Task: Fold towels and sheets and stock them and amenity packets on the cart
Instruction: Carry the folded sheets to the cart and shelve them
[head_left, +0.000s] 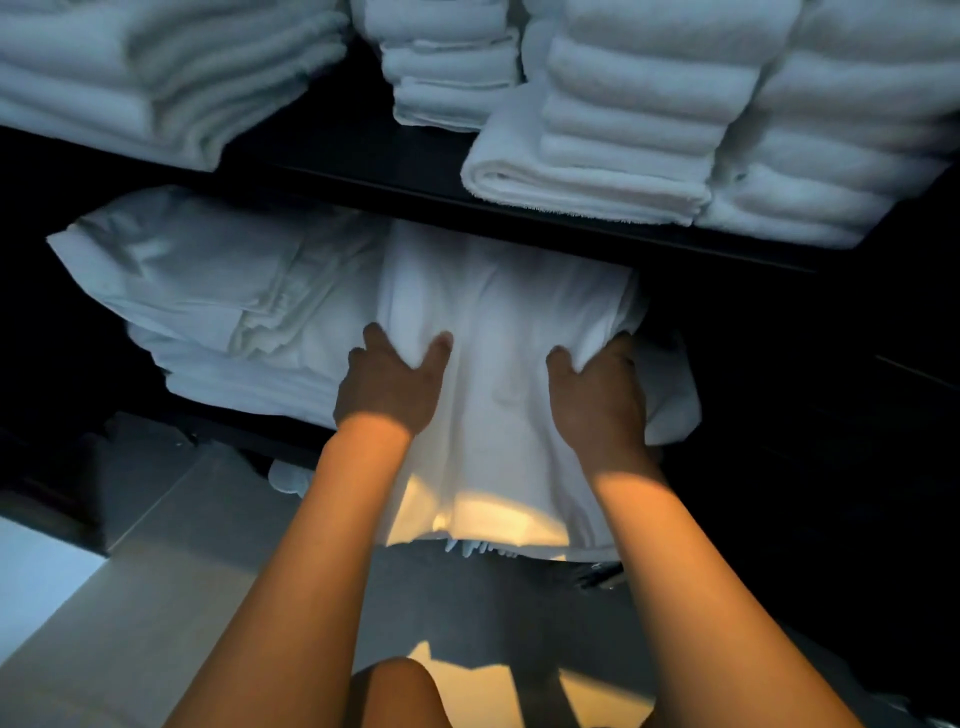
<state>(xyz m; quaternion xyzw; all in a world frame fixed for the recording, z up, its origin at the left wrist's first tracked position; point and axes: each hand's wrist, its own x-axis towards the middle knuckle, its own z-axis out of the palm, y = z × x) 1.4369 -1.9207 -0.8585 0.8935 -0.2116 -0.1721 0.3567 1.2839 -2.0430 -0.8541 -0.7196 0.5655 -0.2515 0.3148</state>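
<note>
A folded white sheet (498, 322) lies half inside the cart's lower shelf, its near end hanging out toward me. My left hand (389, 384) grips its left side, thumb on top and fingers tucked underneath. My right hand (597, 395) grips its right side the same way. To the left on the same shelf sits a stack of folded white sheets (218, 312). Above, the dark upper shelf (395, 187) carries piles of folded white towels (639, 119).
More towel stacks sit at the upper left (156, 78) and upper middle (452, 67). The cart's dark side (831, 415) fills the right. Pale floor tiles (130, 623) lie below, and my knee (400, 691) shows at the bottom.
</note>
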